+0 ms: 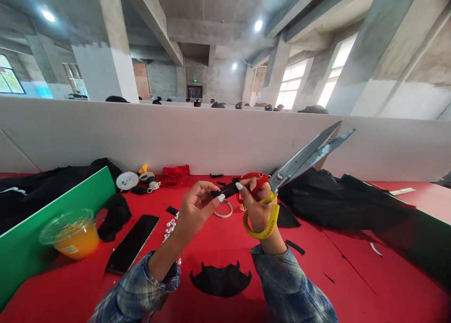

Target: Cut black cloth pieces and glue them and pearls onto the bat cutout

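Scissors, head view: looped on my right hand, blades parted, pointing far right. Fingers of that hand and of my left hand pinch a black strip, mid-air above the red bench. Spiky-edged black piece lies near. For good handling I'd say: strip flat, light tension between both pinches, blades angled clear of my left fingers, pearl beads at left undisturbed.
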`<state>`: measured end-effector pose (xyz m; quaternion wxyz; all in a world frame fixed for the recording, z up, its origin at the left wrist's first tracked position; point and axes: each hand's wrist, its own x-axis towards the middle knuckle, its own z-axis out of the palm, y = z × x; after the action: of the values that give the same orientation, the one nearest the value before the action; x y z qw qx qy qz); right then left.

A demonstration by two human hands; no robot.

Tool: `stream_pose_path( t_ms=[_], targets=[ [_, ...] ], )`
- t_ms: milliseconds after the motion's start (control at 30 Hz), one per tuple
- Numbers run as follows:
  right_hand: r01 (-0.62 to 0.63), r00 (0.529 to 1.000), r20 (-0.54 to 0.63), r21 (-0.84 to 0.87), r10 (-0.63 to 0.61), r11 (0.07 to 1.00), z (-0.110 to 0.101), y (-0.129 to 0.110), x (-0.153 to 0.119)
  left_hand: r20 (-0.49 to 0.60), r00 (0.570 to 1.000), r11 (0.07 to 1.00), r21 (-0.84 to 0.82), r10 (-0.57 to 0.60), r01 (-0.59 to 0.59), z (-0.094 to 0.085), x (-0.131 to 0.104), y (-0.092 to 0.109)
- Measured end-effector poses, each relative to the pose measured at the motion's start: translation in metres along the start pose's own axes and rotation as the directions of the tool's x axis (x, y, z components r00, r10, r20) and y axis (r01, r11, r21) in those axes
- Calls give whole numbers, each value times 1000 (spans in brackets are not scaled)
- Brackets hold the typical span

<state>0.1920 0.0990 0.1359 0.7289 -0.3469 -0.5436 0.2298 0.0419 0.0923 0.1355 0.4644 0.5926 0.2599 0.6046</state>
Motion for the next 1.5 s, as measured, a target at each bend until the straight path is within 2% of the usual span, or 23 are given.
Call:
stream_pose_path(
  t_ms=[100,167,400,567,700,833,933,1033,1100,1200,1300,1367,1500],
  targets=[
    [2,1000,-19,3,-2,1000,0,0,-1,-27,995,984,154,94,-89,-4,2,-1],
    [5,1000,-24,13,-5,1000,1,0,-1,-35,992,976,187,124,-116,-6,3,0],
    [-59,998,12,19,58,998,8,-5,-8,-110,993,996,82,44,-35,-5,1,5],
    [-94,995,18,0,94,996,9,-13,-10,-135,989,995,93,58,-45,-8,4,8],
    [-127,981,150,8,125,992,-7,-16,-4,-153,983,990,117,99,-81,-15,6,15],
    [-151,938,316,-1,143,989,-21,-14,1,-151,978,983,128,147,-128,-24,9,22],
    [-216,925,328,45,190,975,-15,-17,-2,-75,982,979,125,172,-162,-29,9,23],
    [-284,933,258,100,251,954,-2,-26,-7,73,981,970,157,178,-188,-31,10,21],
    [-286,938,235,112,254,952,5,-30,-8,139,977,965,181,164,-188,-32,9,20],
    [-249,954,196,102,226,963,5,-32,-8,224,972,980,165,69,-108,-30,8,18],
    [-193,969,160,20,188,981,0,-29,-7,328,943,994,113,-52,15,-25,6,14],
    [-167,971,171,-15,167,986,-3,-27,-6,339,938,996,65,-73,54,-20,4,11],
    [-195,954,239,39,180,980,-3,-27,-6,239,968,996,-1,-82,85,-8,2,3]
  ],
)
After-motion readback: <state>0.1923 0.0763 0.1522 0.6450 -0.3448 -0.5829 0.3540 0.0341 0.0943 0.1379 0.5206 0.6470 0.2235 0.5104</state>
